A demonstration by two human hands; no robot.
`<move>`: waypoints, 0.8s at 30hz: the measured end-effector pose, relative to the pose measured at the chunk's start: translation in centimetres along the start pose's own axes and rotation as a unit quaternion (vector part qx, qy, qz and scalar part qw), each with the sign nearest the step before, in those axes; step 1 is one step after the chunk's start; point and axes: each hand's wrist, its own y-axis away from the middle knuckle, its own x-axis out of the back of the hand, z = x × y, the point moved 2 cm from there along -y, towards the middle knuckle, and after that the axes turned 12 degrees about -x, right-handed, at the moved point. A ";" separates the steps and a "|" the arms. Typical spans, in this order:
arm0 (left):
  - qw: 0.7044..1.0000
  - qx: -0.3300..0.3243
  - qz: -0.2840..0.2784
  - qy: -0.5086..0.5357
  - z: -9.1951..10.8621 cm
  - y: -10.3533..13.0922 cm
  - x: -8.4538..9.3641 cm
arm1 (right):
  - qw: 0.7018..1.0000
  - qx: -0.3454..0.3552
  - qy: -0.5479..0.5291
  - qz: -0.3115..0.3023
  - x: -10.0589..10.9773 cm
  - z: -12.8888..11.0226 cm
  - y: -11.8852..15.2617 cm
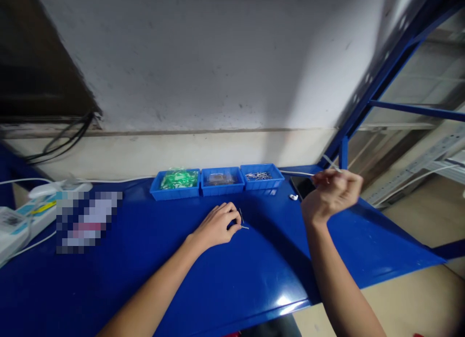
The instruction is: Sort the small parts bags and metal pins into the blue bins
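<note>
My left hand (220,224) rests on the blue tabletop, fingers curled. Its thumb and forefinger close at one end of a thin metal pin (245,227). A second thin pin (241,214) lies just beyond the fingertips. Raised above the table's right side, my right hand (334,191) is closed and smeared by motion. From its fingers sticks up a thin whitish strip (330,161), too blurred to name exactly. Behind the left hand stands a blue bin of thin metal pins (258,176).
A bin with green packets (178,178) and a bin with clear bags (220,178) join the row by the wall. A white earbud (293,197) and a dark phone-like object (302,186) lie right. Power strips (36,211) and cables sit left. A blue frame (363,95) rises right.
</note>
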 end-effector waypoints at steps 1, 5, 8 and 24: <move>1.000 0.000 -0.003 0.001 0.1 0.0 -0.1 | 0.996 0.011 0.069 -0.051 -0.2 0.6 0.2; 0.999 0.026 0.024 0.002 -0.5 0.0 -0.5 | 0.877 -0.004 0.320 -0.358 -1.5 2.4 3.2; 0.991 0.089 0.096 0.026 -1.7 -0.1 -0.6 | 0.791 0.037 0.326 -0.517 -2.1 1.9 6.5; 0.964 0.183 0.175 0.087 -3.0 -0.2 -0.3 | 0.796 0.121 0.262 -0.532 -2.6 0.8 10.3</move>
